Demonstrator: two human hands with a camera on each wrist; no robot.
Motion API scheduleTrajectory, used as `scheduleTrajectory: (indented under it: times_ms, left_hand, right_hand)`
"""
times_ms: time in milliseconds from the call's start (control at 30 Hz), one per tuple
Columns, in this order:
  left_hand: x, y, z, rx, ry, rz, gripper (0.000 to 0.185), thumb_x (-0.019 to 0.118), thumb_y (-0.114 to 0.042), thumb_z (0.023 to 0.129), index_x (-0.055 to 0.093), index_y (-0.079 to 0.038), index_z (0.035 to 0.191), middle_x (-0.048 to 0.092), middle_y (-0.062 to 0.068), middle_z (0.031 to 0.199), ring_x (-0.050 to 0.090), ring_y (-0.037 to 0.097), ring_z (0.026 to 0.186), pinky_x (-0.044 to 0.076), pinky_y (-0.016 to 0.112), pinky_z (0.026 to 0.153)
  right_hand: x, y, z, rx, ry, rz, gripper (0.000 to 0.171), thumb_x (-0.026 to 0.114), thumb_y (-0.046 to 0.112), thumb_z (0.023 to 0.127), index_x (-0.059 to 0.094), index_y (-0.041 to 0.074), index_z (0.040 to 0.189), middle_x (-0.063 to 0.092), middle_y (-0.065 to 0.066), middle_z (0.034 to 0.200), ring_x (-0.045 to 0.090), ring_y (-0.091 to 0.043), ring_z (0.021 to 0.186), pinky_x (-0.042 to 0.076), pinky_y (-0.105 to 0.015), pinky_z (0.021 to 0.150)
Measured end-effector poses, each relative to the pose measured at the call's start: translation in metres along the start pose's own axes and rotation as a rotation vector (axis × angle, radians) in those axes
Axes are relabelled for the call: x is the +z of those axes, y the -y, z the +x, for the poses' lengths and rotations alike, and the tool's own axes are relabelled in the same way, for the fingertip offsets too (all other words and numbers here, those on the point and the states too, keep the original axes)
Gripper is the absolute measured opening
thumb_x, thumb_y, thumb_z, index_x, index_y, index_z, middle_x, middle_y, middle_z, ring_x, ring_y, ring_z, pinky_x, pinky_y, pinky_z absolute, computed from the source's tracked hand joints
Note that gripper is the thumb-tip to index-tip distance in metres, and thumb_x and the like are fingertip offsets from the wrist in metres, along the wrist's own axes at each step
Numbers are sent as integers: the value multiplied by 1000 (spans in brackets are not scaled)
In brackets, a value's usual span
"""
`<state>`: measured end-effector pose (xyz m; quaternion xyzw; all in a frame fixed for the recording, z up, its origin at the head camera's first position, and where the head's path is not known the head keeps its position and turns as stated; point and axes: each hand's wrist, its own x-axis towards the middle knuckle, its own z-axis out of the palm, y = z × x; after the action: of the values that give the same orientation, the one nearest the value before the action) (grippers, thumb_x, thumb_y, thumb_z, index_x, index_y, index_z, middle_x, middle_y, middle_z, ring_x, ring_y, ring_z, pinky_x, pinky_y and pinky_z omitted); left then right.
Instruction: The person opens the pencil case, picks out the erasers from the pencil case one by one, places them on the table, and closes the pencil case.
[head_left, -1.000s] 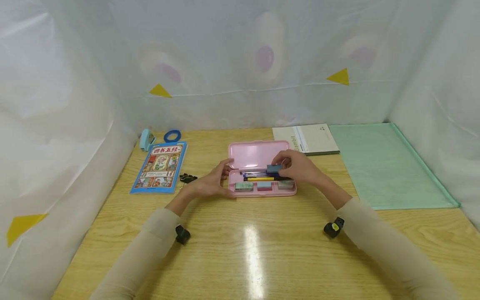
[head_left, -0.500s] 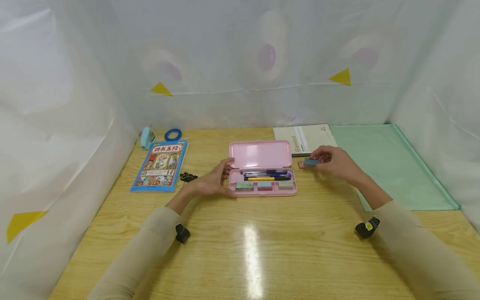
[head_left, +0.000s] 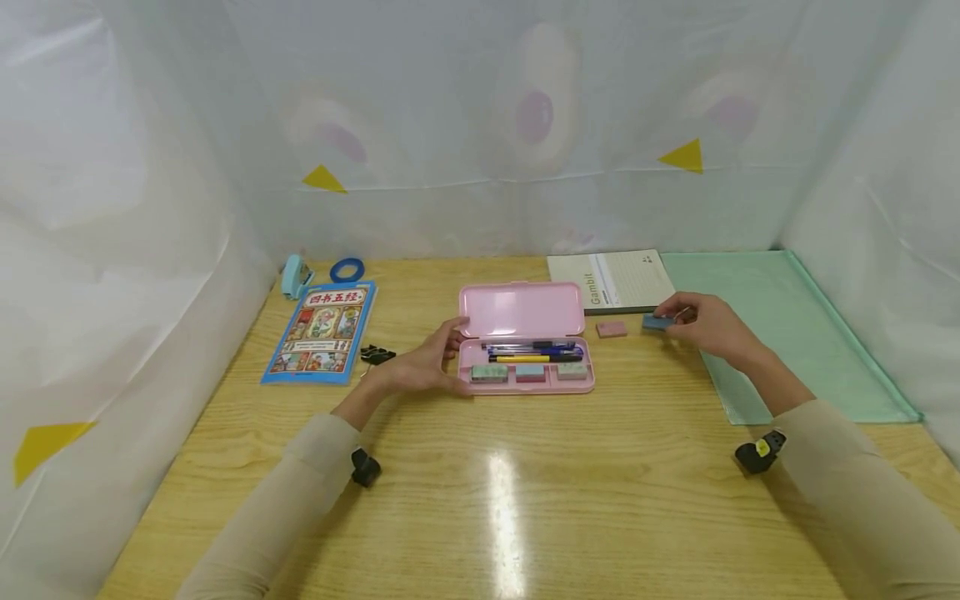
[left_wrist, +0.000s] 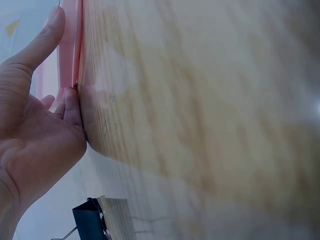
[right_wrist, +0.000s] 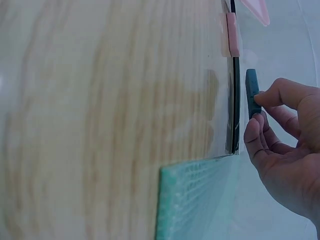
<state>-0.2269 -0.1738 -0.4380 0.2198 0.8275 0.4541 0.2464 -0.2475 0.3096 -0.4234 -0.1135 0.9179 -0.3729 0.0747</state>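
Note:
Between thumb and fingers my right hand (head_left: 708, 327) pinches a blue eraser (head_left: 657, 322); in the right wrist view the eraser (right_wrist: 252, 90) shows above the tabletop. A pink eraser (head_left: 611, 329) lies on the table just left of it. My left hand (head_left: 420, 367) holds the left end of an open pink pencil case (head_left: 521, 308), thumb at the front corner, fingers by the hinge. Several pens, one a yellow pen (head_left: 517, 359), lie in its long compartment. In front of them sit a green eraser (head_left: 489, 373), a blue-and-pink eraser (head_left: 529, 372) and a greyish eraser (head_left: 572, 371).
A notebook (head_left: 630, 279) lies behind the right hand, beside a green translucent mat (head_left: 810, 350). On the left are a blue picture book (head_left: 318, 333), a light-blue stapler (head_left: 294, 277), a blue tape roll (head_left: 347, 269) and black binder clips (head_left: 377, 355). White sheeting surrounds the table.
My right hand has carried the blue eraser rightward from over the pencil case to in front of the notebook. The pink eraser is now fully uncovered. The left hand has stayed put.

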Motion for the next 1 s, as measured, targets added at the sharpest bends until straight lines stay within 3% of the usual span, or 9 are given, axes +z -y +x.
scheduleTrajectory:
  times_ms: [300,567,1000]
  left_hand:
    - [0,-1,-1,-3,7,-10,117,89,-19,84,6,-20,166,32,15,150,32,30,139,29,47,123]
    - [-1,0,0,5,-1,6,118,90,-20,83,6,-21,166,33,14,150,33,30,138,30,46,123]
    - [-1,-1,1,-2,-3,14,118,90,-19,83,6,-20,166,32,14,151,33,30,139,29,45,123]
  right_hand:
    - [-1,1,2,-19,6,13,24,60,5,101,66,2,125,62,-21,119,55,-28,97,48,-31,66]
    - [2,13,-1,-81,13,63,28,62,8,103,64,0,130,63,-20,126,58,-17,98,55,-31,76]
    - [42,50,-3,-152,120,168,28,72,9,98,69,5,126,69,-15,122,63,-25,98,54,-30,76]
